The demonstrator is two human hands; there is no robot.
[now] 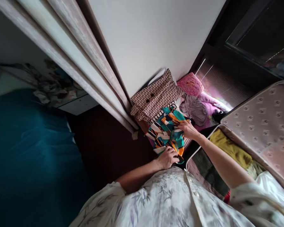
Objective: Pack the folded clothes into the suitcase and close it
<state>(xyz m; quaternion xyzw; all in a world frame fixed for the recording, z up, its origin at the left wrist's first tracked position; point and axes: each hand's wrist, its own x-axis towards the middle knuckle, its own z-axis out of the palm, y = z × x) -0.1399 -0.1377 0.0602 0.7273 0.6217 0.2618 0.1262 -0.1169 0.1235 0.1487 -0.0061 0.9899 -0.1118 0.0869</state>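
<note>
A garment (pixel 164 127) printed in teal, orange, black and cream lies spread on a pile of cloth in front of me. My left hand (pixel 167 157) has its fingers curled over the garment's near edge, close to my body. Higher on its right side, my right hand (pixel 188 130) grips the same cloth with bent fingers, their tips partly lost in the print. Just beyond lies a folded beige cloth (pixel 159 93) with a dark geometric pattern. A crumpled mauve-grey cloth (pixel 195 108) rests to the right of the garment.
At right, an open suitcase (pixel 257 126) holds folded clothes, among them a mustard one (pixel 229 148). A pink patterned cushion (pixel 191 83) sits against the white wall (pixel 156 34). Curtains (pixel 92 53) hang left of the pile; a teal-covered surface (pixel 30 151) lies farther left.
</note>
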